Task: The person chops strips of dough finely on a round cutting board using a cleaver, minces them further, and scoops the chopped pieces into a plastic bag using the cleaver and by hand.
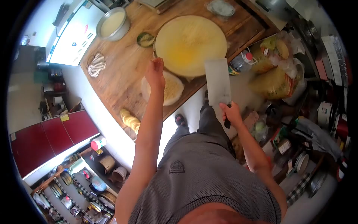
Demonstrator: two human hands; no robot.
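My right hand is wrapped round the black handle of a cleaver, whose broad pale blade points away from me beside a large round board. Yellowish, crumbly material lies on that board. My left hand is raised near the board's left edge, over a white plate of pale yellow crumbs; its fingers look curled, and whether they hold anything is too small to tell. A small dark bowl sits left of the round board.
On the wooden table are a metal basin, a striped cloth and a yellow twisted item. A large bottle and filled plastic bags stand to the right. Crowded shelves lie at lower left.
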